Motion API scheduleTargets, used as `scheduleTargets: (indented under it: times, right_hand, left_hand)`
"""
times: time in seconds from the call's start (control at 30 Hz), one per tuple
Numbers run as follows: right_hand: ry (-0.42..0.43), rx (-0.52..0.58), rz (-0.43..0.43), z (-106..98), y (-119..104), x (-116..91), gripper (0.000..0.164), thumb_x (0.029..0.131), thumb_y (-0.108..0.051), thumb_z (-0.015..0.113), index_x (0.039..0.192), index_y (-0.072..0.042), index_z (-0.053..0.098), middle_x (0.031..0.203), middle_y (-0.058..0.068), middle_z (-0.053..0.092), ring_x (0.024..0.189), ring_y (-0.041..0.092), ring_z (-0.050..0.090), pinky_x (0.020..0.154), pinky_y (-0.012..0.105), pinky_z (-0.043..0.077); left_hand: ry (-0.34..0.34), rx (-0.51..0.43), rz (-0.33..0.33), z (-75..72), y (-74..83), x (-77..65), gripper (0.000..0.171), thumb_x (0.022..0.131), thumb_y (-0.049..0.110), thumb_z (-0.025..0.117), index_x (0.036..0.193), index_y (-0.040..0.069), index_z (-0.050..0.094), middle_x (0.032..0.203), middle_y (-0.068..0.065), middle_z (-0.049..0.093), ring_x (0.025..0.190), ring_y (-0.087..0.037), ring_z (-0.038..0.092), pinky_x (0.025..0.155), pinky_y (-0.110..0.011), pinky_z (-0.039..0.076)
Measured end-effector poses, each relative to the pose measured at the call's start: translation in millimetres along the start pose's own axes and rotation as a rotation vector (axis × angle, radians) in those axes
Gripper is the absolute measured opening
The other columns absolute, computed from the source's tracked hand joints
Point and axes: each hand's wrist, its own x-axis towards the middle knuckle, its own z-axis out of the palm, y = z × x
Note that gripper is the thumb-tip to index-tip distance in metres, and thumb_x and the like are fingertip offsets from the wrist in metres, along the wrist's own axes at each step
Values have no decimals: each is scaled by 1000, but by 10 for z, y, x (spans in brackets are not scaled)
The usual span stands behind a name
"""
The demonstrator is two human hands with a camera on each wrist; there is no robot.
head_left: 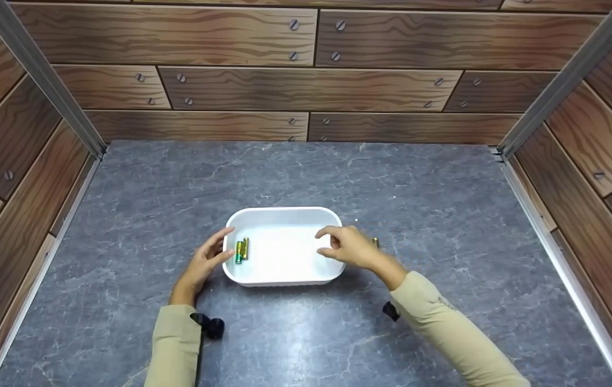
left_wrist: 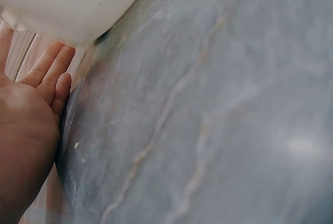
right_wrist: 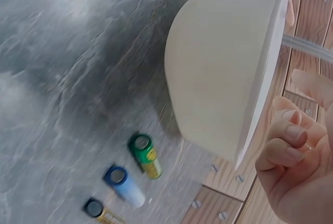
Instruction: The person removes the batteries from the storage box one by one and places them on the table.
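A white plastic tub (head_left: 283,283) sits on the table, with a green battery (head_left: 239,252) and a gold one (head_left: 246,248) side by side at its left end. My left hand (head_left: 204,265) rests at the tub's left rim, thumb and fingers spread and fairly straight. Over the right rim is my right hand (head_left: 353,247), its thumb and index finger apart with nothing between them. In the right wrist view its other fingers curl loosely. Beside the tub's right end are a green battery (right_wrist: 148,155), a blue one (right_wrist: 126,186) and a gold one (right_wrist: 100,212), mostly hidden by my hand in the head view.
The grey marbled table (head_left: 295,174) is bounded by wood-patterned walls (head_left: 306,88) at the back and both sides. Metal posts (head_left: 42,75) stand at the back corners. Dark wrist-worn devices (head_left: 212,326) sit under both forearms. Small white specks dot the table.
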Motion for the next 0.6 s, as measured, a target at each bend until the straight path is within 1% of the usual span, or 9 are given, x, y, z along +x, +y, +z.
scheduleTargets:
  times: [0.23,0.47,0.6]
  right_hand:
    - [-22,-33,-23,85,-136,90,32,89,-21,69,116,-6,66,64,-5,47,56,7,37,56,20,31]
    - [-35,-49,-55,188,-206,160,30,89,-23,68,115,-7,67,63,-6,45,57,7,37,58,20,32]
    - [-50,-50,-68,271,-248,217,30,89,-22,68,115,-7,67,62,-6,44,58,7,37,60,21,33]
  left_hand:
    - [-7,-2,13,-6,-9,4,55,91,2,60,144,6,44,145,-20,49,127,-26,51,92,-17,44]
    - [0,-5,21,-7,-10,2,54,91,1,60,143,6,45,142,-21,51,122,-21,54,91,-18,46]
    - [-2,-2,12,-17,-7,-2,55,91,2,61,144,6,45,143,-20,51,122,-20,54,92,-17,46]
